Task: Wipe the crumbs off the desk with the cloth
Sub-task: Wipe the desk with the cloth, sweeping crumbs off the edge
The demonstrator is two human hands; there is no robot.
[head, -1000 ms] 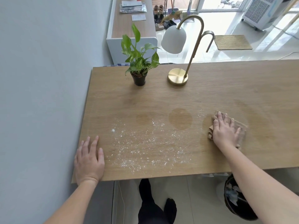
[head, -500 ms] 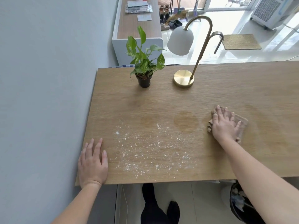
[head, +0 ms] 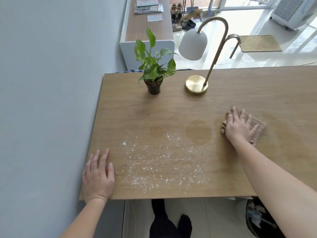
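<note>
White crumbs [head: 159,162] lie scattered over the near left part of the wooden desk [head: 171,107]. A folded tan cloth [head: 258,122] lies flat on the desk to the right of the crumbs. My right hand [head: 240,126] presses down on the cloth with straight, spread fingers. My left hand [head: 98,176] rests flat on the desk's near left corner, just left of the crumbs, and holds nothing.
A small potted plant [head: 153,69] and a brass desk lamp [head: 197,85] with a white shade stand at the back of the desk. A grey wall runs along the left edge. A dark bin [head: 260,220] sits on the floor under the near right edge.
The view has shifted a little. My right hand stays on the cloth and has slid slightly away from me. My left hand has not moved on the desk.
</note>
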